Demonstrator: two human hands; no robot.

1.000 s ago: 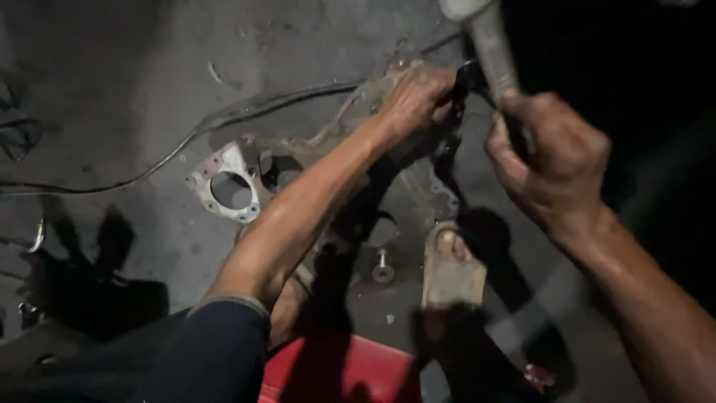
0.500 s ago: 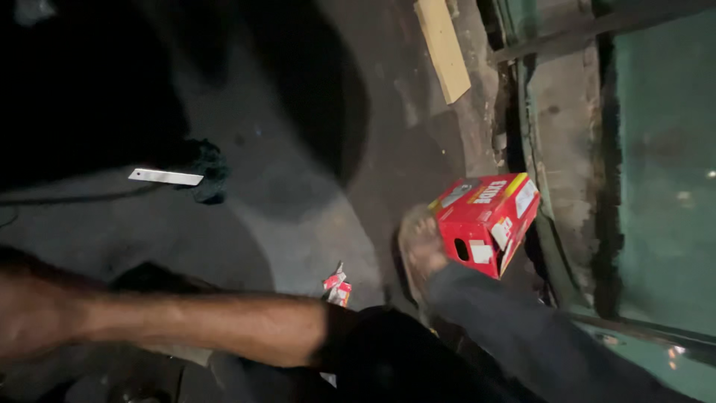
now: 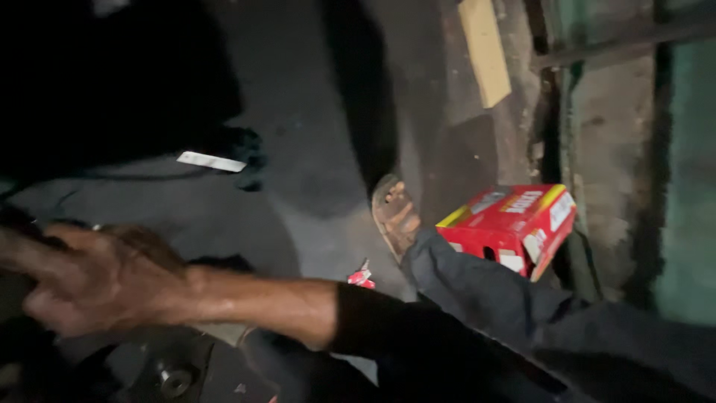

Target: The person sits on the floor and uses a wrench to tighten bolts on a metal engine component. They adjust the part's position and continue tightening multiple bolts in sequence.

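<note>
Since half a second ago, view shifted slightly right; red carton (image 3: 514, 227) now sits lower right of centre. Left hand (image 3: 101, 280) at left edge, blurred, fingers stretched leftward; grip not readable. Right hand out of frame. Dark metal part (image 3: 175, 377) with a bolt lies just below the hand, bottom left. Contact unclear, so progress can't be judged. Sandalled foot (image 3: 395, 216) mid-frame.

Your single head view, looking steeply down at the floor (image 3: 321, 149), close above your outstretched hand (image 3: 97, 280), red box (image 3: 514, 224) beyond your forearm
</note>
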